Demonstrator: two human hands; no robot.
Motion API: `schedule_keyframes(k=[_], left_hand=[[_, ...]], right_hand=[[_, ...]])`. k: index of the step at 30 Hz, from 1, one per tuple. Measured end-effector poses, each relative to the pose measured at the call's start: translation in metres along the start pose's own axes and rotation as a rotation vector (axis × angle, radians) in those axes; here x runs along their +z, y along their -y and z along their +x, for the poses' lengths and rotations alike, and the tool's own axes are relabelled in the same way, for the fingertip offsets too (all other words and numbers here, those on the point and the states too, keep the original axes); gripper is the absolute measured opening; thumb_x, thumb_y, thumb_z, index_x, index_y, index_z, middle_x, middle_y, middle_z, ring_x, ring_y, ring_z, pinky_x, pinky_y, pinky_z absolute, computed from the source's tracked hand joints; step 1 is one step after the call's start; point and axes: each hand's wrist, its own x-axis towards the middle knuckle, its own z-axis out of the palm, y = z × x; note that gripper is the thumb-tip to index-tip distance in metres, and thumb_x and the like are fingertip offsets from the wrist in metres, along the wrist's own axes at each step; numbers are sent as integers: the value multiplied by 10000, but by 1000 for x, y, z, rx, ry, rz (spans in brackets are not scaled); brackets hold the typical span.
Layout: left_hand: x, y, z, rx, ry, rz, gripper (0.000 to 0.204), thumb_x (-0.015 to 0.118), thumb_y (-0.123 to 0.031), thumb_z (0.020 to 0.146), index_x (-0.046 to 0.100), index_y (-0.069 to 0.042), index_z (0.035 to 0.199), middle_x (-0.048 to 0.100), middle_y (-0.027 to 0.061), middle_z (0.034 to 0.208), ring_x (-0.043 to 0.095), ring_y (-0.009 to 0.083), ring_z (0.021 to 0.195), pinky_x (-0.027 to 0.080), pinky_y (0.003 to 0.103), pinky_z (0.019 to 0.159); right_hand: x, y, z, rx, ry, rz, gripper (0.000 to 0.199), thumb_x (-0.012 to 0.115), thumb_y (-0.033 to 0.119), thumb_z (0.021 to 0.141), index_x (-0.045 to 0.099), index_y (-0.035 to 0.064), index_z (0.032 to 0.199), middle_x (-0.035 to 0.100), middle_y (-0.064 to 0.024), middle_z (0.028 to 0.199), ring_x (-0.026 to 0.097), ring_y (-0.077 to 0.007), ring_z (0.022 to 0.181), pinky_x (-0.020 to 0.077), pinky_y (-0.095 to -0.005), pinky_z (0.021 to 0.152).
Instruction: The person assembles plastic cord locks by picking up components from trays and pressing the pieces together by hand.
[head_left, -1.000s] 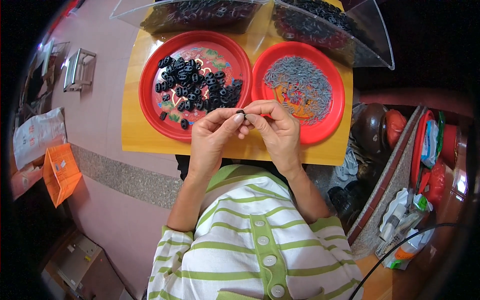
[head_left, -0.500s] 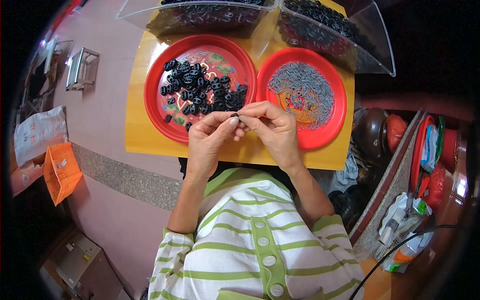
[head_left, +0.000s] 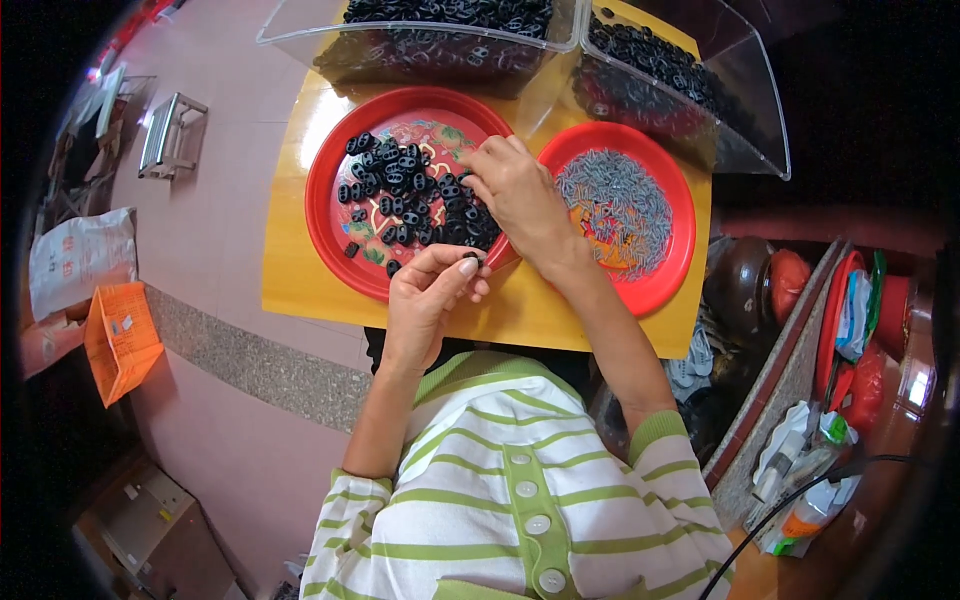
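Observation:
My left hand (head_left: pixel 428 293) pinches a small black plastic piece (head_left: pixel 472 259) between thumb and fingertips, at the near rim of a red patterned round tray (head_left: pixel 330 240). On that tray lies a loose heap of black two-holed oval pieces (head_left: pixel 398 170), looking like cord-lock parts. My right hand (head_left: pixel 520 195) reaches over the tray's right side, its fingers bent together at the heap's edge; whatever lies between the fingertips is hidden. To its right, a second red round plate (head_left: pixel 683 215) bears many thin grey spring-like pieces (head_left: pixel 620 195).
Two clear plastic bins, a left bin (head_left: pixel 420 55) and a right bin (head_left: pixel 690 105), stand at the table's far side with more black pieces. A yellow tabletop (head_left: pixel 290 235) lies beneath. On the floor at left are a metal stool (head_left: pixel 172 135) and an orange bag (head_left: pixel 122 340).
My right hand has left the piece by my left hand and moved up and away to the black heap. My left hand still holds its piece. The whole view has shifted slightly.

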Motion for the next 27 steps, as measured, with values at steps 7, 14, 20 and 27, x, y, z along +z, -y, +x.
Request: schedule_keyframes(k=[7,14,20,27], left_hand=[[-1,0,0,1,10,-1,134,569,-64,881,601,30,971,637,95,877,595,111,730,477,221,660],[1,1,-1,-7,-11,0,132,575,-73,879,601,23,965,638,94,872,593,109,727,474,219,662],[3,0,-3,0,1,-17,131,573,-79,880,597,14,969,638,85,866,595,107,732,470,216,659],[9,0,-4,44,-23,107,122,577,-82,877,607,7,954,645,68,844,593,102,711,464,216,653]], right_hand=[[11,-3,1,-23,21,-43,159,640,61,755,618,53,912,542,-95,873,534,-272,898,475,-382,738],[-13,8,-7,33,8,50,165,663,78,753,621,72,913,588,-71,815,607,-234,747,494,-335,632],[-42,26,-34,470,98,787,122,622,36,828,618,34,950,657,-57,822,639,-113,714,504,-221,608],[-47,27,-59,473,-79,1141,118,640,12,824,607,8,938,646,-32,834,625,-80,763,495,-191,646]])
